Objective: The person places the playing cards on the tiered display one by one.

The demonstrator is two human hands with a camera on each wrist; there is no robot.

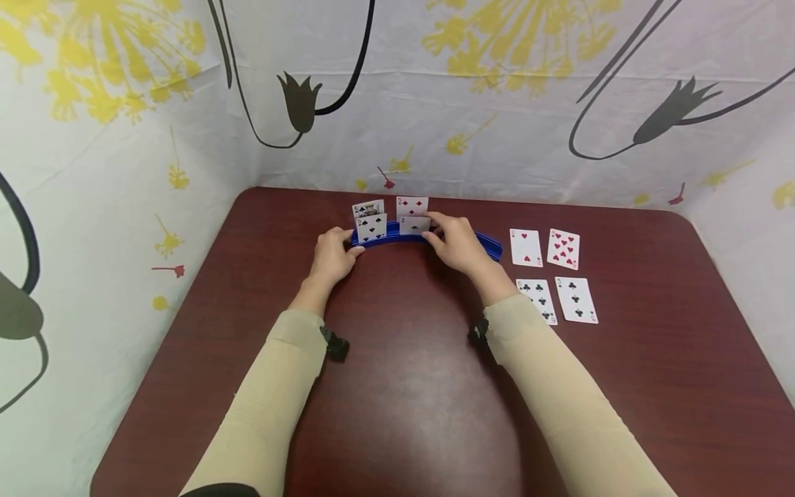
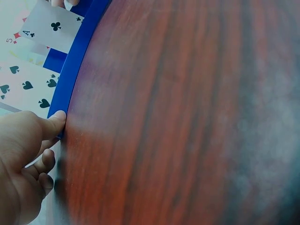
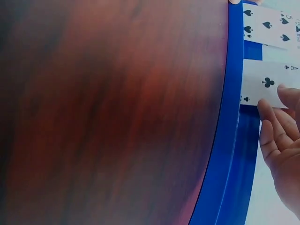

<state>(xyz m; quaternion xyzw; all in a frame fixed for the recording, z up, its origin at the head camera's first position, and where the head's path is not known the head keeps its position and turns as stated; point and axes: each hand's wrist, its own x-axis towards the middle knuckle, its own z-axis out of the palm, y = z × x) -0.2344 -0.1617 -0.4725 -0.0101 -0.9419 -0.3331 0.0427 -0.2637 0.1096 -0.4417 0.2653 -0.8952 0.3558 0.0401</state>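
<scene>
A curved blue card holder (image 1: 491, 246) stands toward the back of the table. My left hand (image 1: 329, 257) grips its left end, thumb on the front rim in the left wrist view. My right hand (image 1: 459, 243) pinches the right edge of an ace of clubs (image 3: 255, 82), which sits upright in the front slot. Behind the ace rises a five of diamonds (image 1: 412, 206). Left of these, a five of spades (image 1: 372, 228) stands in front of a king (image 1: 369, 208). The right fingertips partly hide the ace's edge in the head view.
Face up on the dark wooden table (image 1: 410, 386), right of the holder, lie a two of hearts (image 1: 526, 248), a higher heart card (image 1: 564, 249), a six of clubs (image 1: 542, 301) and a three of clubs (image 1: 576, 300). A patterned cloth (image 1: 385, 138) hangs behind the table.
</scene>
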